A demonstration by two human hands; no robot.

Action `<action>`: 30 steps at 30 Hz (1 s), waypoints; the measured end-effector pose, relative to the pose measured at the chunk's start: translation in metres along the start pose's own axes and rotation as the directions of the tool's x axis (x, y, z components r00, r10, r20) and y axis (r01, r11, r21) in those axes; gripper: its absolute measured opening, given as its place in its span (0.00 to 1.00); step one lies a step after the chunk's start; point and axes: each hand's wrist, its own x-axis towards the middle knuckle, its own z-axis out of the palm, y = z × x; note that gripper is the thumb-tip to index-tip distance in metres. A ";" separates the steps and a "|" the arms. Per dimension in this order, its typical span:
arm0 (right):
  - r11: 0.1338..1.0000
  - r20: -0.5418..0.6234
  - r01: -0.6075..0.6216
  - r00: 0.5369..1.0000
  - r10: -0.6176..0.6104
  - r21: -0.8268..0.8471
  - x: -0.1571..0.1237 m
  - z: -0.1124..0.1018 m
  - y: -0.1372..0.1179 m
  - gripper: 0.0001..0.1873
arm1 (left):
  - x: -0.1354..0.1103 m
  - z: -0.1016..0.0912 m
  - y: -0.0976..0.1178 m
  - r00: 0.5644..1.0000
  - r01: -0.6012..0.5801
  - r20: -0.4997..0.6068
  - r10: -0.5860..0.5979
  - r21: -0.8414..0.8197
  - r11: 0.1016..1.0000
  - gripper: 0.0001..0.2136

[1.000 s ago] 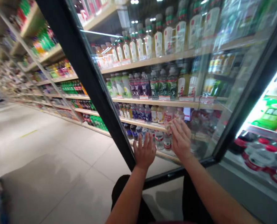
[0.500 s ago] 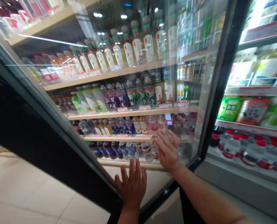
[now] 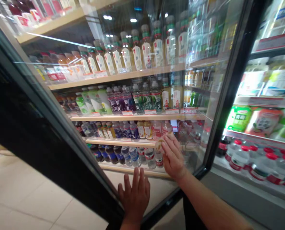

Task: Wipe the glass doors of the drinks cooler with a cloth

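A glass cooler door (image 3: 200, 80) with a black frame stands swung open in front of me. My left hand (image 3: 134, 197) lies flat on the lower part of the glass, fingers spread, holding nothing. My right hand (image 3: 173, 157) presses a small pale cloth (image 3: 162, 141) against the glass a little higher and to the right. Through the pane I see store shelves with rows of drink bottles (image 3: 132, 56).
The open, lit cooler (image 3: 259, 134) is at the right, with red-capped bottles (image 3: 252, 156) on a low shelf and green packs (image 3: 238, 118) above. The door's dark frame edge (image 3: 48, 127) runs diagonally across the left. Pale floor tiles (image 3: 24, 201) lie at the lower left.
My view has swung right and nearer to the door. My left hand slid down the glass. My right hand with the cloth shifted slightly upward on the pane.
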 end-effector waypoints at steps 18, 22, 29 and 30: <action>1.000 0.136 -0.008 0.991 0.004 0.030 -0.049 -0.005 -0.023 0.31 | 0.029 -0.020 0.006 0.993 -0.063 -0.097 0.062 -0.010 0.998 0.37; 0.996 0.200 0.077 0.978 -0.068 -0.038 -0.043 -0.016 -0.014 0.27 | 0.058 -0.022 0.003 0.998 -0.065 -0.012 0.065 0.067 0.996 0.37; 0.997 0.178 0.060 0.983 -0.051 -0.040 -0.007 -0.016 0.012 0.36 | 0.065 -0.016 0.003 0.997 -0.075 -0.018 0.080 0.212 0.974 0.33; 0.998 0.192 0.064 0.979 -0.063 0.000 -0.011 -0.015 0.012 0.37 | 0.065 -0.017 0.004 0.996 -0.078 -0.014 0.083 0.231 0.970 0.31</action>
